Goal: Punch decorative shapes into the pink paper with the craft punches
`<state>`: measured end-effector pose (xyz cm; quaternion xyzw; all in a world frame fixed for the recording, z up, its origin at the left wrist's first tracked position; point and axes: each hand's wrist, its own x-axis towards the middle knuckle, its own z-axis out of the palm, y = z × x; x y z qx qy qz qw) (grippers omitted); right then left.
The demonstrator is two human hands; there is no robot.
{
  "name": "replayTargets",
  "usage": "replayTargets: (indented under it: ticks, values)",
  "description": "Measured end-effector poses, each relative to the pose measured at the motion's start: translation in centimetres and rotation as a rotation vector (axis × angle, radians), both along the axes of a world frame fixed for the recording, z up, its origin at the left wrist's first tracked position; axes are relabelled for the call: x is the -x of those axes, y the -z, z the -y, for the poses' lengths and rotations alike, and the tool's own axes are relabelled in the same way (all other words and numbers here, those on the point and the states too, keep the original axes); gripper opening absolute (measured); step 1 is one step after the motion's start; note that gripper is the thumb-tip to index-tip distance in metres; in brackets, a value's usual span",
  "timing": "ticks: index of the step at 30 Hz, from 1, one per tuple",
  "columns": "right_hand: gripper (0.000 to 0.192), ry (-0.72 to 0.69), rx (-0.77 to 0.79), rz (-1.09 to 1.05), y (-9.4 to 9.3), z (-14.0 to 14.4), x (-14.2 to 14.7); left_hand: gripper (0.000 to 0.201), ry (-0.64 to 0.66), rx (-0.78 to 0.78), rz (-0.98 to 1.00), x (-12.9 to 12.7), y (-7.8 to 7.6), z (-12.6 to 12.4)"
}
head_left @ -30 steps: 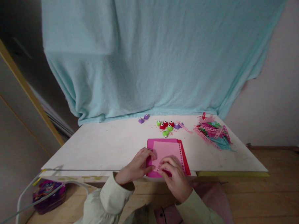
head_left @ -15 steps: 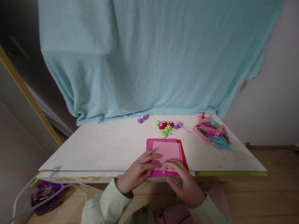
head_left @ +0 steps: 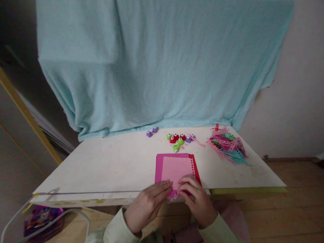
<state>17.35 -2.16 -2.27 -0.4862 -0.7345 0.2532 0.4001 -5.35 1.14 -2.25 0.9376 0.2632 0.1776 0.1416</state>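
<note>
Head view: right hand point(head_left: 197, 200) pinches the near edge of the pink sheet point(head_left: 175, 169), fingertips point(head_left: 184, 187) closed narrowly on a thin punched strip at that edge. Left hand point(head_left: 146, 204) lies flat, fingers together and extended, touching the sheet's near-left corner; it grasps nothing. The sheet tops a stack of papers point(head_left: 157, 164) at the near edge of the table point(head_left: 104, 163). Beyond the stack sits a cluster of small punches point(head_left: 177, 138). Far right lies a pile of strips point(head_left: 229, 145). A blue cloth point(head_left: 154, 64) hangs behind the table.
</note>
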Motion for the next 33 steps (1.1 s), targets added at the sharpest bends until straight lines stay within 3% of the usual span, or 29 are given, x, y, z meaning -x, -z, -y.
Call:
replayTargets:
  ticks: [7, 12, 17, 26, 33]
  values:
    - [0.016, -0.063, 0.065, 0.005, 0.0, 1.3, -2.5, 0.049, -0.074, 0.025, -0.046, -0.7, -0.9, 0.5]
    - [0.043, -0.043, 0.058, 0.019, -0.8, 1.0, -2.3, 0.058, -0.095, -0.026, -0.104, -1.8, -1.4, 1.4]
    - [0.012, 0.019, 0.020, 0.019, -0.9, 0.5, -1.5, 0.060, -0.131, -0.044, -0.135, -2.3, -1.6, 1.7]
    - [0.012, 0.046, 0.020, -0.011, -0.6, 0.9, -1.7, 0.058, -0.154, -0.050, -0.111, -2.4, -1.5, 1.9]
    - [0.011, 0.060, 0.080, 0.064, 0.0, 2.6, -3.7, 0.064, -0.155, -0.077, -0.148, -2.6, -1.2, 2.0]
